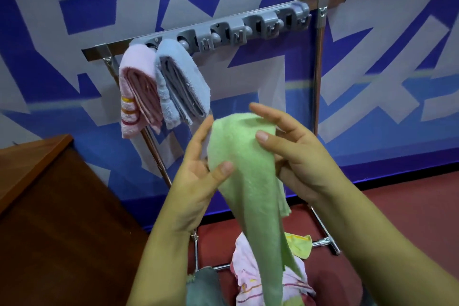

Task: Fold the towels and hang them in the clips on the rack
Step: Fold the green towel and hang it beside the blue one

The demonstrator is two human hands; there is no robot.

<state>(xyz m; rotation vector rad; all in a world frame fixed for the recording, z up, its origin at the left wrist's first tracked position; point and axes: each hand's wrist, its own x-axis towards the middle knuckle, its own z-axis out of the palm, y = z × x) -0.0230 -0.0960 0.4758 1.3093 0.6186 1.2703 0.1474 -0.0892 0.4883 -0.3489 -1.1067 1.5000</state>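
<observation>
Two folded towels already hang at the rack's left end: a pink towel with orange stripes, and just beside it on the right a blue towel, each held up in the grey clip strip. The clips to their right hold nothing. Far left, low, a brown wooden table edge. Your left hand grasps the green towel, thumb pressed on its front, fingers behind its left edge. The towel stands between both hands, in front of the rack and below the clips, top folded over, long tail hanging down. Your right hand holds its right side, thumb on the front face, fingers extended behind. Below, on the red floor, a pile of loose towels, pink, yellow and grey-green, near the rack's base.
</observation>
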